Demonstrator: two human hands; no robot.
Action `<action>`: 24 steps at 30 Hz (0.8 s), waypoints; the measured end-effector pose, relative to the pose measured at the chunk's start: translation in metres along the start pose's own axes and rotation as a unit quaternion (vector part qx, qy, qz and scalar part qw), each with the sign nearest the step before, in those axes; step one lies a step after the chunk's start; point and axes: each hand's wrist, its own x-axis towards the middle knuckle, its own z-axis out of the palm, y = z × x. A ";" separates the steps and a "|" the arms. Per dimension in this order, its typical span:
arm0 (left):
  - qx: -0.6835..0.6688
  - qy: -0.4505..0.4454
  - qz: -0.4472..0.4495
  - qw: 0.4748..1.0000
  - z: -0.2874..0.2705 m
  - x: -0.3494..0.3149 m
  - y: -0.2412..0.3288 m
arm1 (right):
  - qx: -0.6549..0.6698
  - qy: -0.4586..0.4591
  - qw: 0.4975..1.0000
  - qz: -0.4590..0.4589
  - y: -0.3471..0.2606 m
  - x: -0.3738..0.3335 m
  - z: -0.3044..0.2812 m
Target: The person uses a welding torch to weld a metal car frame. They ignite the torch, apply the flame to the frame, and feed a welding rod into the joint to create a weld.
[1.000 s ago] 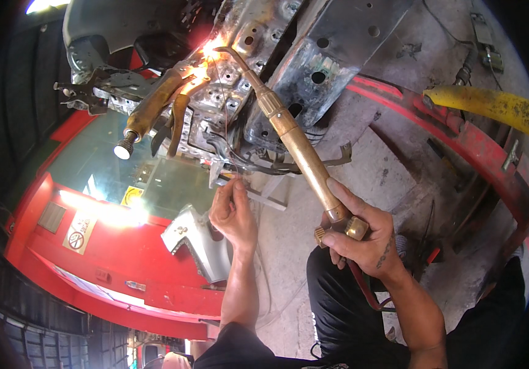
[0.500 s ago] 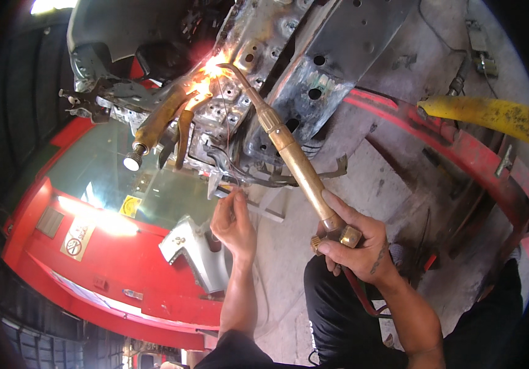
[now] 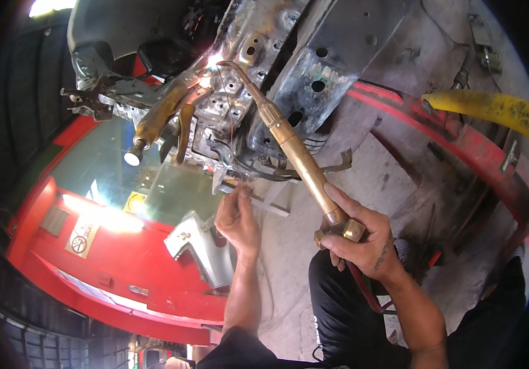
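Observation:
My right hand is wrapped round the valve end of a brass gas welding torch. The torch slants up and left, its bent tip at a small bright glow on a bare, perforated sheet-metal car part. Between my left thumb and fingers is the lower end of a thin welding rod; my left hand is closed on it, below the metal part. The rod runs up to the glow. Locking pliers with worn yellowish handles grip the metal just left of the glow.
A red car body panel with glass lies at lower left, a silver metal piece on it. A red beam curves along the right, with a yellow bar above. A dark red hose hangs from the torch.
The large orange flare and sparks at the torch tip have shrunk to a small white-pink glow. The view has shifted slightly; both hands keep their holds.

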 end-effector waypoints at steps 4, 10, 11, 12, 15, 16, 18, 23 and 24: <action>0.010 0.001 0.001 1.000 -0.001 -0.004 -0.008 | -0.004 -0.001 1.000 0.005 0.002 0.000 0.000; 0.023 0.011 0.004 1.000 -0.001 -0.004 -0.011 | 0.000 0.001 1.000 0.003 -0.001 0.000 -0.001; 0.021 0.011 0.011 1.000 -0.001 -0.003 -0.010 | 0.000 -0.001 1.000 0.002 0.000 0.000 -0.001; 0.020 0.011 0.017 1.000 -0.002 -0.002 -0.010 | 0.000 -0.002 1.000 0.002 0.001 0.000 -0.001; 0.023 0.011 0.028 0.999 -0.001 -0.001 -0.010 | -0.001 -0.003 1.000 0.002 0.002 0.001 0.000; 0.025 0.011 0.030 0.999 -0.001 -0.001 -0.010 | -0.002 -0.003 1.000 0.002 0.002 0.001 0.000; 0.023 0.011 0.032 0.999 0.000 -0.001 -0.009 | -0.003 -0.002 1.000 -0.004 0.001 0.001 0.000; 0.016 0.010 0.024 1.000 0.000 0.001 -0.006 | -0.002 0.001 1.000 -0.004 0.001 0.001 -0.001; 0.013 0.011 0.021 1.000 0.000 0.002 -0.007 | -0.003 0.002 1.000 -0.002 0.000 0.001 0.000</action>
